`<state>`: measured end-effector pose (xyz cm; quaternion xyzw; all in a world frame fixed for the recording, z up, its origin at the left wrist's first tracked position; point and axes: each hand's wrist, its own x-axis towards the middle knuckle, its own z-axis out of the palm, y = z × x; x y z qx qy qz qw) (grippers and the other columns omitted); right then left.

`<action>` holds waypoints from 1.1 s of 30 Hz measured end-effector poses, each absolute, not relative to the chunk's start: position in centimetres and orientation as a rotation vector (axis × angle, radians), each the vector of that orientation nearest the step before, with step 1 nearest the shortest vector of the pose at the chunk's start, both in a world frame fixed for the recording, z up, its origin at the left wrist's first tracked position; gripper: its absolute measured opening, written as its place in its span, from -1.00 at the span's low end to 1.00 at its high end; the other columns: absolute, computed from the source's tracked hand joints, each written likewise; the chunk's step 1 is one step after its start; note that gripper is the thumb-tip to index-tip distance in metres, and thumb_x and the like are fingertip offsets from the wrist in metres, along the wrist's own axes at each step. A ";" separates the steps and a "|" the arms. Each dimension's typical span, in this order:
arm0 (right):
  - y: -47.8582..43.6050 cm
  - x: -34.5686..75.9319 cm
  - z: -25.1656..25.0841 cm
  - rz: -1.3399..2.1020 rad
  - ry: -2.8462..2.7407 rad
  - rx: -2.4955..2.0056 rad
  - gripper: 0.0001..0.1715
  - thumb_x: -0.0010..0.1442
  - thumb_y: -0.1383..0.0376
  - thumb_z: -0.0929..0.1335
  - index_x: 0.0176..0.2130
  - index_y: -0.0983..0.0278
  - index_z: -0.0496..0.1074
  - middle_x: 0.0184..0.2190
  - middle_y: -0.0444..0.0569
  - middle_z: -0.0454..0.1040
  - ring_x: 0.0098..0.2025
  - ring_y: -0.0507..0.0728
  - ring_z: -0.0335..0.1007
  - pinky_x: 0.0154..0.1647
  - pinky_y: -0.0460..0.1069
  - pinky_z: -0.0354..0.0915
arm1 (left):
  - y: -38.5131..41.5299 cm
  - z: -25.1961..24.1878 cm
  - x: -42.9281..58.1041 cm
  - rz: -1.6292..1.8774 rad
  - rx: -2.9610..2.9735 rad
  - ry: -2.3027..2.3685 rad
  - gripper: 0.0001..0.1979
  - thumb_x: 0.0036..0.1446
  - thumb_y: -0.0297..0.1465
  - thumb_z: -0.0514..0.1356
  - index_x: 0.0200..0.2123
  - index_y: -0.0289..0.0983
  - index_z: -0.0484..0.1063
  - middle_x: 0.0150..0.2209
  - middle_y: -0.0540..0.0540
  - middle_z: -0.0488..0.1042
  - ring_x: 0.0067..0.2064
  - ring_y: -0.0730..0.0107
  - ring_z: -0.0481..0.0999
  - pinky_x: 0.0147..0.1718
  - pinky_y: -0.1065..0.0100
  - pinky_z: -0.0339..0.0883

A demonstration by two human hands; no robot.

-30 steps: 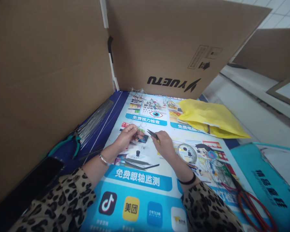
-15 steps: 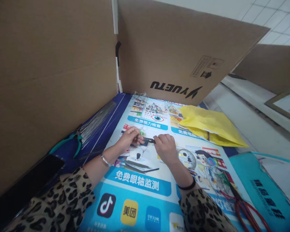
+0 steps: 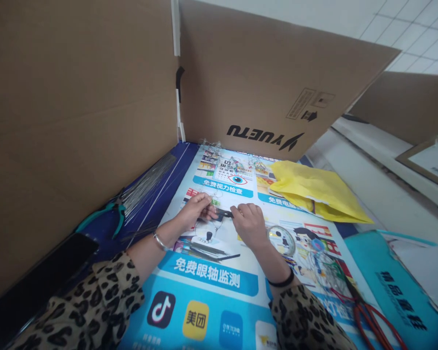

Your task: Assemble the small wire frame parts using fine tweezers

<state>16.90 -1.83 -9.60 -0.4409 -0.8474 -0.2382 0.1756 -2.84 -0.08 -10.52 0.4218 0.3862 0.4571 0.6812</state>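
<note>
My left hand (image 3: 195, 211), with a silver bangle at the wrist, pinches a thin wire piece whose loops (image 3: 216, 194) show just beyond the fingertips. My right hand (image 3: 251, 224) is closed round a small dark tool (image 3: 224, 213), whose tip reaches to the left fingertips. Where exactly the tip meets the wire is too small to tell. Both hands are above a printed poster (image 3: 222, 304). Below them on the poster lie several thin dark rods (image 3: 208, 251). A round clear dish (image 3: 282, 240) is right of my right hand.
Cardboard panels (image 3: 241, 73) stand behind and left. Teal-handled pliers (image 3: 118, 218) and a wire bundle (image 3: 149, 180) lie left. On the right are a yellow bag (image 3: 321, 189), a wire tangle (image 3: 328, 272), red-handled scissors (image 3: 372, 316) and a teal packet (image 3: 387, 277). Wire pieces (image 3: 237, 165) lie at the back.
The dark tool in my right hand looks slightly more level. Both hands keep almost the same place and hold; the camera view has shifted slightly.
</note>
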 end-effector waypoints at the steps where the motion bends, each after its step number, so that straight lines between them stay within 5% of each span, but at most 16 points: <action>1: -1.8 16.9 -9.6 -0.679 -2.403 -1.249 -0.77 0.20 0.35 0.19 -0.22 0.25 0.40 -0.38 -0.01 0.32 -0.28 0.12 0.07 -0.25 0.04 -0.04 | -0.1 -10.6 -2.9 1.021 0.951 0.864 -0.70 0.05 -0.16 0.12 -0.42 -0.28 0.18 -0.52 0.02 0.42 -0.52 0.43 0.51 -0.65 0.55 0.23; 33: -2.4 16.5 -9.8 -0.743 -2.395 -1.279 -0.80 0.20 0.34 0.20 -0.21 0.24 0.38 -0.42 -0.03 0.30 -0.31 0.11 0.07 -0.29 0.04 -0.08 | 0.0 -10.6 -2.9 0.973 0.973 0.864 -0.72 0.02 -0.18 0.14 -0.42 -0.27 0.19 -0.54 0.04 0.44 -0.57 0.49 0.48 -0.68 0.57 0.21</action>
